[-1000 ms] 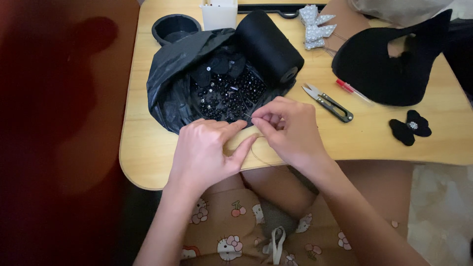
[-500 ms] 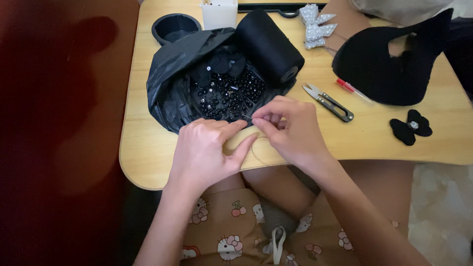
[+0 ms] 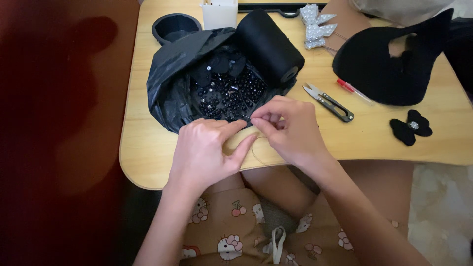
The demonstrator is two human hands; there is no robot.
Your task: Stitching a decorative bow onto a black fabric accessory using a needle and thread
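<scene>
Item: a thin metal sewing needle (image 3: 246, 117), pinched between thumb and fingertips of the right hand (image 3: 290, 130). The needle's tip was pointed toward the left, at the near edge of an opened black plastic bag (image 3: 170, 74) holding small black beads and sequins (image 3: 229, 93). The right hand was closed tightly about the needle, fingers curled in.

The left hand (image 3: 207, 150) was laid palm down on the light wooden lap table (image 3: 143, 152), just beside the right hand, its fingers drawn together with tips near the needle point and its thumb stretched toward the right hand. Whether anything was gripped between its fingertips could not be told. A fine pale thread (image 3: 256, 152) was seen looping on the table between the two hands.

Surrounding articles, recorded on the same table: a large spool of black thread (image 3: 268, 44), resting against the far side of the bag; a small pair of dark metal thread snips (image 3: 327, 102), to the right of the hands; a red pen (image 3: 352, 90) just beyond the snips; a black fabric shoe-shaped piece (image 3: 384, 64) at the right; a small black fabric bow with a bright centre (image 3: 411, 127) near the right edge; a silver sequinned bow (image 3: 315, 24) at the far side; a round black cup (image 3: 175, 27) and a white rectangular container (image 3: 219, 14) at the far left.
</scene>
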